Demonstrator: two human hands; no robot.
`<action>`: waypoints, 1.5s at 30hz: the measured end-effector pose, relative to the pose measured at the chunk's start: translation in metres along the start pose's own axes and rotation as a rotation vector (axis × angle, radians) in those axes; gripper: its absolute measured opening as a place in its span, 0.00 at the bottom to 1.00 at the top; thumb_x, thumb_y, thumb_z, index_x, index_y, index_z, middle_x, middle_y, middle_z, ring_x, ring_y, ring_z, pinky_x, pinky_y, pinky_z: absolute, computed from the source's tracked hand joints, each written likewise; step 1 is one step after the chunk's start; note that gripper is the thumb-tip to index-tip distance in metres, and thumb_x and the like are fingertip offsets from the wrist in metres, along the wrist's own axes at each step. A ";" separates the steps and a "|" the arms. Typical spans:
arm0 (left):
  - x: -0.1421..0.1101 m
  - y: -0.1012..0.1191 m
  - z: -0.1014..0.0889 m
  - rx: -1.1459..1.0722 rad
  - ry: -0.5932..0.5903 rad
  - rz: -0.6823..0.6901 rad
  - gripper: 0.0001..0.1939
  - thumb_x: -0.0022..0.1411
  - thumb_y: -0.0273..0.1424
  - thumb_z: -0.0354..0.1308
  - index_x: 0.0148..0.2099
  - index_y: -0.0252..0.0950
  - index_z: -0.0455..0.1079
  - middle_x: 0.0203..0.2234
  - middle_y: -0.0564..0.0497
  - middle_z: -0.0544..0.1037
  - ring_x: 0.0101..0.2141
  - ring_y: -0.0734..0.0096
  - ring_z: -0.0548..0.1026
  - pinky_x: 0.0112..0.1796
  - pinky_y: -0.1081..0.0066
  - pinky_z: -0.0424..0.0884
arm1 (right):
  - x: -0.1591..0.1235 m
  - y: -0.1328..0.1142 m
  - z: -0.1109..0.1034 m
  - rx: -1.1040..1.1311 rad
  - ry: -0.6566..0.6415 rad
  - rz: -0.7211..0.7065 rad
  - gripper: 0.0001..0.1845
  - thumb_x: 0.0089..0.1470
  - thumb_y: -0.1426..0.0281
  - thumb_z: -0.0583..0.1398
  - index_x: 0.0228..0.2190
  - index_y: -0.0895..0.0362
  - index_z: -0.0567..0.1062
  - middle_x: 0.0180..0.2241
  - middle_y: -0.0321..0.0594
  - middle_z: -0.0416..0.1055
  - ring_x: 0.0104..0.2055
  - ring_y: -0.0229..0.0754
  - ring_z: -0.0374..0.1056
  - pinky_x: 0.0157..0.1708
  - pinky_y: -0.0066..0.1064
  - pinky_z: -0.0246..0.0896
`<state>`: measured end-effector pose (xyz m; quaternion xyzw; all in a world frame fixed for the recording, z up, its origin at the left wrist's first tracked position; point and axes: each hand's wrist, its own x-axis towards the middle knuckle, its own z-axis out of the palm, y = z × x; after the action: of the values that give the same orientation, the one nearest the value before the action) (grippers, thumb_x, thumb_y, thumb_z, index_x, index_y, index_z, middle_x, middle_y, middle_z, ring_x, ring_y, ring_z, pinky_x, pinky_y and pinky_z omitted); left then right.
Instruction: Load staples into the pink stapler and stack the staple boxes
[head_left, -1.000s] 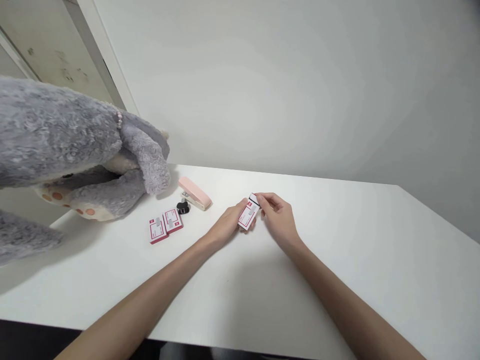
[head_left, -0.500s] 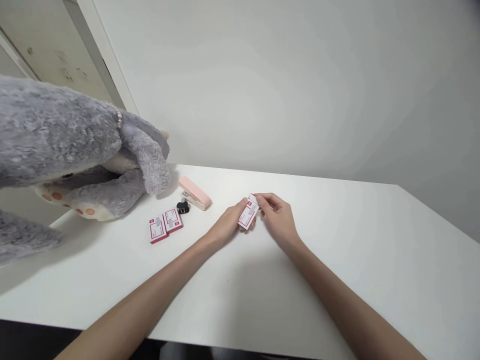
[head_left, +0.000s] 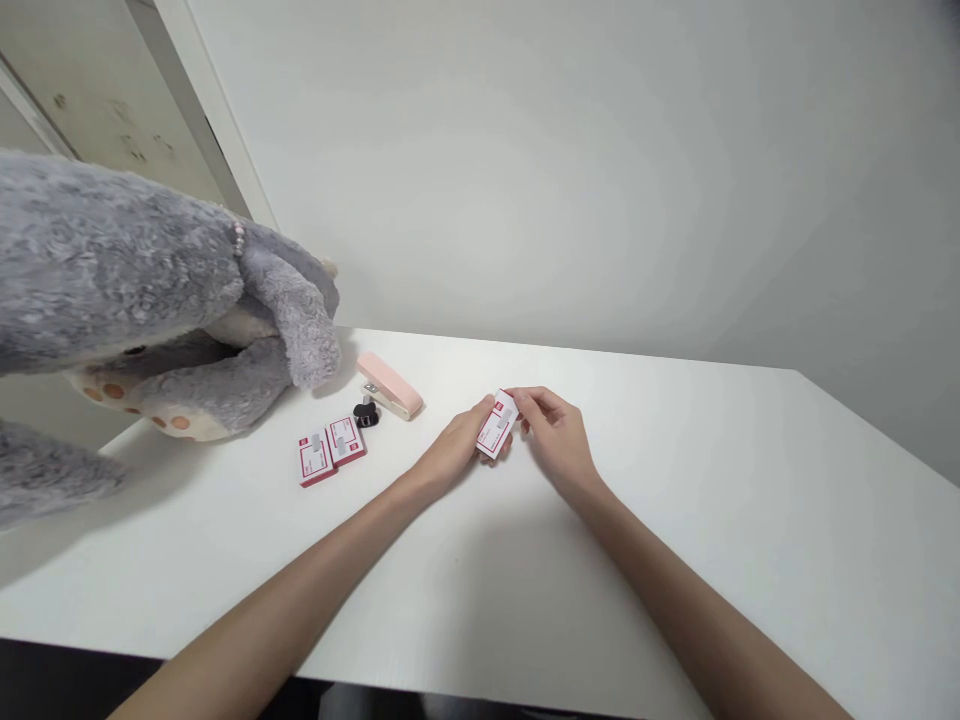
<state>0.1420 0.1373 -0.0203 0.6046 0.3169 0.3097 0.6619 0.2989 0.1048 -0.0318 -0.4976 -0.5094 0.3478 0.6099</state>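
Observation:
A small white and red box (head_left: pixel 497 425) is held just above the white table (head_left: pixel 675 520), near its middle. My left hand (head_left: pixel 452 450) grips the box from below and the left side, fingers curled round it. My right hand (head_left: pixel 556 432) pinches the box's upper end between thumb and fingers. The box looks closed, with no inner tray showing at its top.
Two more white and red boxes (head_left: pixel 331 447) lie side by side to the left. Beyond them are a small black object (head_left: pixel 366 414) and a pink stapler (head_left: pixel 389 385). A large grey plush toy (head_left: pixel 150 320) fills the table's left end. A wall stands behind.
A second ago a dark inner part stuck out of the box's top end. It has slid in, and my right fingers sit closer on the box end. The hands stayed in place.

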 end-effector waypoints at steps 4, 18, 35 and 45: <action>0.000 0.000 0.000 -0.011 -0.009 -0.003 0.31 0.73 0.53 0.43 0.29 0.36 0.69 0.23 0.50 0.73 0.26 0.69 0.67 0.32 0.67 0.62 | 0.000 -0.001 0.000 -0.007 -0.005 0.008 0.19 0.62 0.52 0.61 0.38 0.52 0.84 0.37 0.40 0.80 0.33 0.42 0.70 0.34 0.34 0.63; 0.001 -0.003 -0.001 0.007 0.009 0.007 0.31 0.73 0.54 0.44 0.29 0.36 0.69 0.23 0.49 0.73 0.26 0.69 0.68 0.32 0.67 0.65 | -0.001 0.001 0.000 0.014 -0.038 -0.016 0.20 0.64 0.53 0.59 0.36 0.51 0.86 0.44 0.41 0.81 0.38 0.44 0.71 0.34 0.34 0.63; 0.001 -0.002 0.000 -0.045 -0.004 0.016 0.29 0.73 0.53 0.46 0.34 0.35 0.72 0.25 0.49 0.75 0.26 0.70 0.70 0.32 0.68 0.66 | 0.002 0.005 0.000 0.070 0.004 0.027 0.20 0.60 0.50 0.63 0.39 0.53 0.82 0.40 0.42 0.80 0.35 0.43 0.70 0.32 0.34 0.63; 0.000 0.001 -0.001 -0.045 0.024 -0.017 0.22 0.72 0.46 0.49 0.45 0.34 0.74 0.31 0.45 0.82 0.33 0.63 0.77 0.35 0.67 0.71 | 0.006 0.005 -0.002 0.136 0.100 0.109 0.18 0.58 0.51 0.64 0.37 0.53 0.78 0.43 0.44 0.77 0.41 0.45 0.72 0.29 0.32 0.63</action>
<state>0.1408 0.1380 -0.0189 0.5833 0.3228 0.3182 0.6740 0.3029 0.1114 -0.0349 -0.4988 -0.4256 0.3890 0.6471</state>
